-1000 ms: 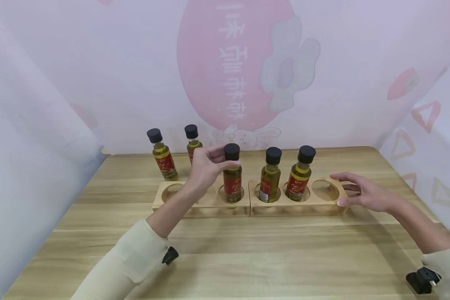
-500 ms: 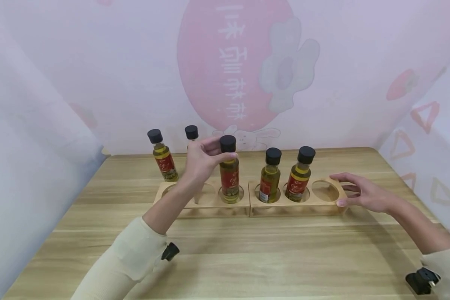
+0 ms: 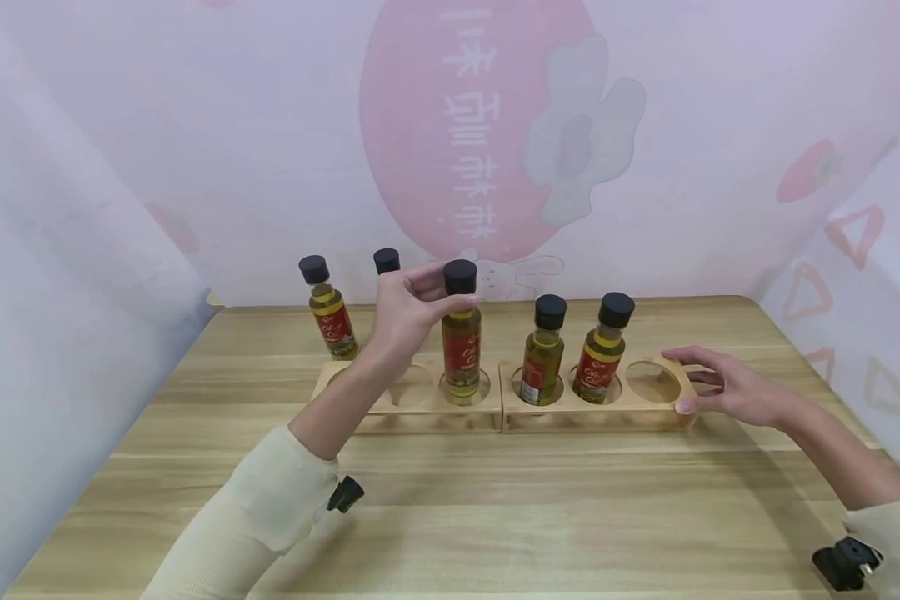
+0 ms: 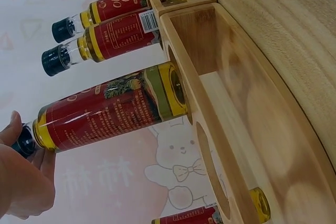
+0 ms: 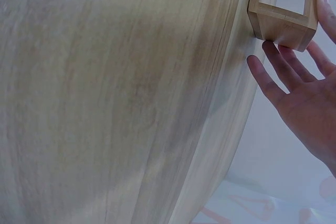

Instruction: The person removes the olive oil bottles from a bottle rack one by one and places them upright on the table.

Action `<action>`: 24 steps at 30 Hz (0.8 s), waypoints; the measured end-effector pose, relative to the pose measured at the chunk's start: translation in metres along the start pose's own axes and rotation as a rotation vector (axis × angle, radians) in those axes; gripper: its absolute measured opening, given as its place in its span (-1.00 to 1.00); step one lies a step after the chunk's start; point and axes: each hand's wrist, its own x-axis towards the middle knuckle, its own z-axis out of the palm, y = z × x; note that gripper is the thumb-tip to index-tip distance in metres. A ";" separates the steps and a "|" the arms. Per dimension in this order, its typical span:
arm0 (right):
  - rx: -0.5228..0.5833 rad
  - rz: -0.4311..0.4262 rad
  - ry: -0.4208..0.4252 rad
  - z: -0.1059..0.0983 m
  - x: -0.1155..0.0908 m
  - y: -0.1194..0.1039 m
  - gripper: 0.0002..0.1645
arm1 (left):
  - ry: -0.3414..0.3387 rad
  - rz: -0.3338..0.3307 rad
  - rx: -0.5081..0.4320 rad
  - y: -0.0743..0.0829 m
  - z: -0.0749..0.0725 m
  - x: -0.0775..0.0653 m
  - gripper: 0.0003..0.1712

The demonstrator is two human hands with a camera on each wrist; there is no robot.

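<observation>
My left hand [image 3: 405, 315] pinches an olive oil bottle [image 3: 462, 346] at its black cap and neck. The bottle stands nearly upright, with its base at about the level of a round hole in the left wooden bottle rack [image 4: 210, 114]. My right hand [image 3: 742, 387] grips the outer end of the right wooden bottle rack [image 3: 637, 417], thumb at the front corner and index finger at the back. In the right wrist view, fingertips touch the end block [image 5: 281, 27]. Two more olive oil bottles, a left one [image 3: 542, 358] and a right one [image 3: 598, 354], sit in the right rack.
Behind the left rack stand another bottle [image 3: 333, 321] and a bottle [image 3: 387, 261] mostly hidden by my left hand. The racks meet end to end on the wooden table [image 3: 495, 517]. Printed cloth [image 3: 270, 150] hangs behind and at both sides.
My left hand has raised the olive oil bottle from low in the rack's hole to about the hole's rim. The right hand stays at the rack's end.
</observation>
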 end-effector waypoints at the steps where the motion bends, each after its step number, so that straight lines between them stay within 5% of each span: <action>1: 0.001 0.004 -0.002 0.000 0.000 0.000 -0.16 | 0.002 -0.002 -0.001 0.001 0.001 0.000 -0.45; 24: 0.004 0.006 0.002 0.001 0.000 0.001 -0.15 | 0.052 0.030 -0.066 0.011 0.006 0.008 -0.46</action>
